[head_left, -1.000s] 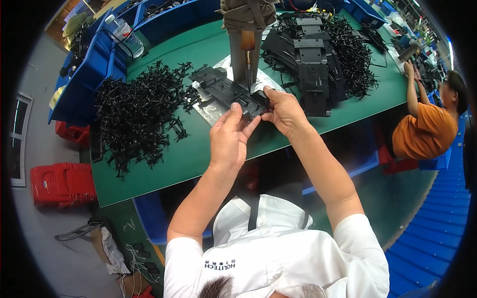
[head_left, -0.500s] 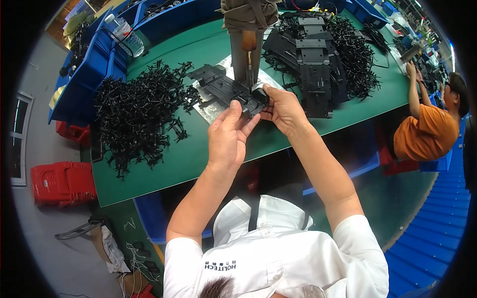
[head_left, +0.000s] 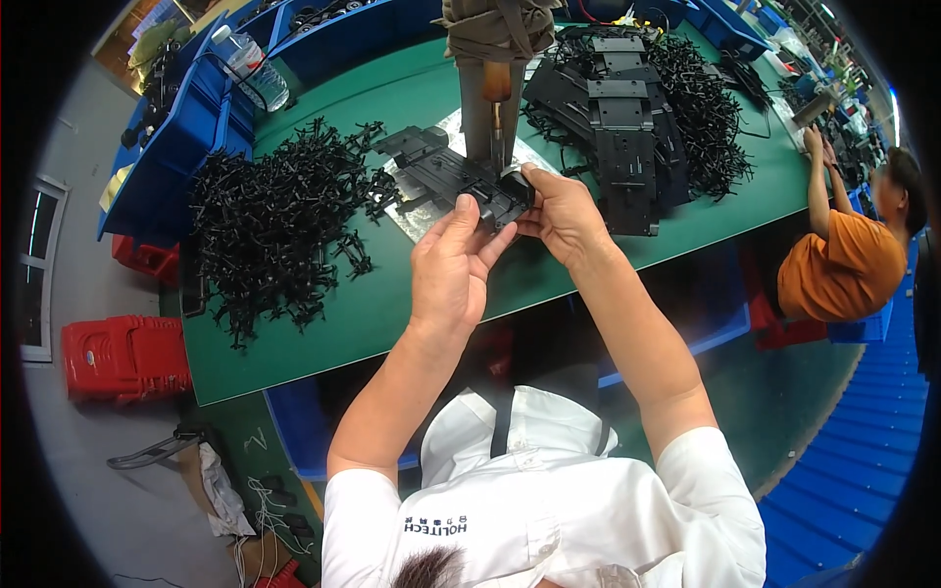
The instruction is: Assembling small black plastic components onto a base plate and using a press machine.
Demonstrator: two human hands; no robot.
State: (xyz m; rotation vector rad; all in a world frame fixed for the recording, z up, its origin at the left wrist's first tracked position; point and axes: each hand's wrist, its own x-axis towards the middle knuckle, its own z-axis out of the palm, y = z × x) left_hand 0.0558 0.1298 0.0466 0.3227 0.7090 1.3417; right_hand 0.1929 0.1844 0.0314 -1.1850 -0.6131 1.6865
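A flat black plastic plate with moulded ridges [head_left: 441,169] lies tilted over a silvery sheet [head_left: 416,221], its near end between my two hands. My left hand [head_left: 451,263] is closed on the near edge, thumb on top. My right hand [head_left: 567,218] grips the near right corner, thumb and fingers pressed together by a small pale shiny piece whose kind I cannot make out. Right above that end stands an upright tool with an amber handle [head_left: 497,83] and a slim metal shaft. Its tip is partly hidden near my right thumb.
Small black branched parts [head_left: 279,225] are heaped to the left, another heap [head_left: 701,108] to the right. Stacked black plates [head_left: 622,147] lie beside it. Blue bins [head_left: 181,147] and a water bottle [head_left: 250,67] line the back left. A person in orange [head_left: 848,260] works at right.
Both hands keep their hold and barely move. The pale piece by my right thumb looks turned, showing less white. The whole view has shifted slightly.
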